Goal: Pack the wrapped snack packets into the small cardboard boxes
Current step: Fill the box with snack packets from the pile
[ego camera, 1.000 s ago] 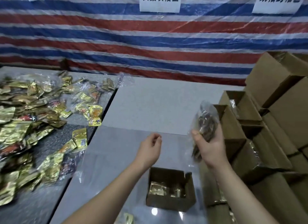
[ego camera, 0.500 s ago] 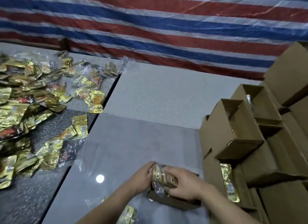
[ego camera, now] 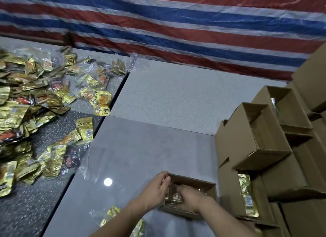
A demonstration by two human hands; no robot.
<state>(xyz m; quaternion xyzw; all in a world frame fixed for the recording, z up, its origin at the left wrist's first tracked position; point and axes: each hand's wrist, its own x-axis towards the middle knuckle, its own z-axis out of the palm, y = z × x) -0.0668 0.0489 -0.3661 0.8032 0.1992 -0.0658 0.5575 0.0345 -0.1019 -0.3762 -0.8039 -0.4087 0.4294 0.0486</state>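
A small open cardboard box (ego camera: 194, 180) lies on the grey tabletop near the bottom edge of the view. My left hand (ego camera: 155, 191) holds the box's left wall, fingers curled over its rim. My right hand (ego camera: 192, 198) reaches down into the box from the right and grips a clear bag of gold snack packets (ego camera: 174, 197) that now sits inside it. Most of that bag is hidden under my right hand.
Several loose gold packets (ego camera: 35, 113) are heaped on the dark table at left. Open cardboard boxes (ego camera: 255, 139) are stacked at right, one with a gold packet (ego camera: 247, 198) inside. More bagged packets (ego camera: 112, 213) lie near my left forearm. A striped tarp hangs behind.
My right hand brought the bag of packets down from beside the stacked boxes into the small box. My left hand dropped to the box's left wall. The view tilted downward.
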